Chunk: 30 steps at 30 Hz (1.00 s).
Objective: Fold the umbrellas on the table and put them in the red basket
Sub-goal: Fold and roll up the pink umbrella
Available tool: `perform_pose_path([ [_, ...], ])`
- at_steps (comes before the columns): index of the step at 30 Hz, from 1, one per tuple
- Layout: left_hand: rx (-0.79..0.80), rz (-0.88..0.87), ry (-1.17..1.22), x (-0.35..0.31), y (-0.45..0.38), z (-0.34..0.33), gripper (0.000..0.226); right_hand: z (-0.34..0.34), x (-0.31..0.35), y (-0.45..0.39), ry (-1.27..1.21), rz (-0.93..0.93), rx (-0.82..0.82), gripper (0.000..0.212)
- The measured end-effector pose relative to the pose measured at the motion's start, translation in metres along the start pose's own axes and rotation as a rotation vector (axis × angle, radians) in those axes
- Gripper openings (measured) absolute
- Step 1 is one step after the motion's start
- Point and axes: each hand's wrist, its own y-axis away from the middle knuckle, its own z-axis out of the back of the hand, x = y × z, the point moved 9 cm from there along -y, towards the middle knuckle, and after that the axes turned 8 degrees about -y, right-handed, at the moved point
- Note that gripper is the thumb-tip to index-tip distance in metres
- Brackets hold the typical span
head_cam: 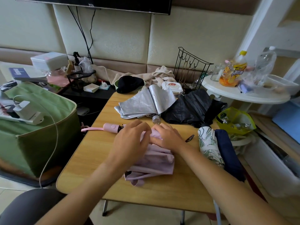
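- Lilac fabric umbrella with a pink handle (152, 161) lies mid-table on the wooden table (97, 143).
- Left hand (129, 140) and right hand (167, 137) both pinch its canopy folds, fingers curled.
- Silver umbrella (144, 103) and black umbrella (191, 108) lie unfolded by the far edge.

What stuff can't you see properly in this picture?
Head view, the only one:
- Red basket: nowhere in the frame.
- Middle of the pink umbrella: covered by the left hand and right hand.
- Black umbrella: its handle is not visible among the crumpled cloth.
- Navy umbrella: partly hidden behind the right forearm and the white patterned umbrella.
- Small dark object on the table: too small to identify.
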Motion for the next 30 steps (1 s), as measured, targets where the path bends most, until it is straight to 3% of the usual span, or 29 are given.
perform_pose_path([
  [4, 0.23, -0.102, -0.105, 0.028, -0.012, -0.04, 0.022, -0.004, 0.006, 0.012, 0.151, 0.052, -0.088, 0.059],
  [6, 0.33, -0.094, -0.158, 0.042, -0.018, -0.05, 0.041, -0.001, 0.011, 0.018, 0.129, 0.114, -0.172, 0.063],
  [9, 0.629, -0.072, -0.384, 0.066, -0.024, -0.073, 0.073, 0.003, 0.017, 0.022, 0.164, 0.173, -0.251, 0.063],
  [12, 0.865, -0.004, -0.357, 0.083, -0.025, -0.087, 0.071, 0.003, 0.018, 0.018, 0.175, 0.178, -0.221, 0.069],
  [14, 0.889, 0.056, -0.158, 0.087, -0.033, -0.088, 0.049, 0.003, 0.019, 0.018, 0.187, 0.181, -0.214, 0.071],
  [16, 0.878, 0.028, -0.131, 0.088, -0.04, -0.087, 0.038, 0.003, 0.018, 0.018, 0.193, 0.175, -0.212, 0.074],
  [20, 0.948, -0.062, -0.211, 0.087, -0.033, -0.098, 0.056, 0.003, 0.018, 0.017, 0.162, 0.152, -0.168, 0.074],
  [26, 0.832, -0.124, -0.342, 0.087, -0.033, -0.105, 0.055, 0.009, 0.002, 0.009, 0.014, -0.039, 0.09, 0.049],
  [30, 0.716, -0.177, -0.374, 0.087, -0.034, -0.1, 0.054, 0.009, 0.002, 0.001, 0.081, -0.034, 0.115, 0.034],
])
